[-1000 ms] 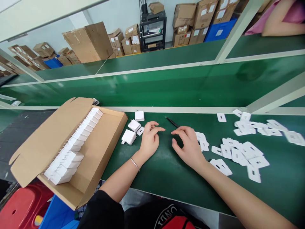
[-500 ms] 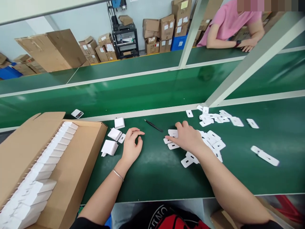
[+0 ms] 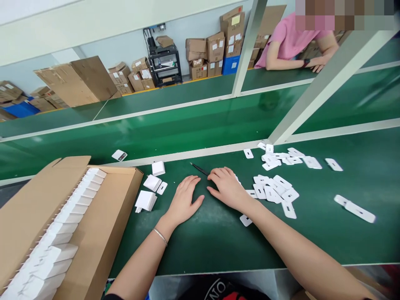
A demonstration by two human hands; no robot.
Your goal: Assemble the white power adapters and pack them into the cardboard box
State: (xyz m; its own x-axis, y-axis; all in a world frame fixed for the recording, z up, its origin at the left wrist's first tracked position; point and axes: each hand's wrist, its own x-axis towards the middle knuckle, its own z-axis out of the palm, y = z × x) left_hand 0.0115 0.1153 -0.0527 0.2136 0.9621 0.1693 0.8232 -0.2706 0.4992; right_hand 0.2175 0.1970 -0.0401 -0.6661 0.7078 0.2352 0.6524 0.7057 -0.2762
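My left hand [image 3: 183,201] lies flat on the green table with its fingers stretched out and nothing in it. My right hand [image 3: 228,187] rests palm down just beside it, fingers extended over the near end of black tweezers [image 3: 198,168]. Its wrist lies against a scatter of flat white tabs [image 3: 275,192]. Three white plug adapters [image 3: 145,201] and one small tab [image 3: 161,188] lie left of my left hand. An open cardboard box [image 3: 115,216] at the left holds a row of white adapters [image 3: 62,233].
More white tabs [image 3: 356,210] lie at the right. A conveyor belt [image 3: 187,125] runs behind the table, crossed by a pale frame post [image 3: 315,89]. A person in a pink top [image 3: 283,41] leans on the far side. Stacked cartons [image 3: 215,46] stand against the wall.
My right hand moved left from the pile of tabs to the tweezers' end. My left hand uncurled and now lies flat. The view shifted slightly.
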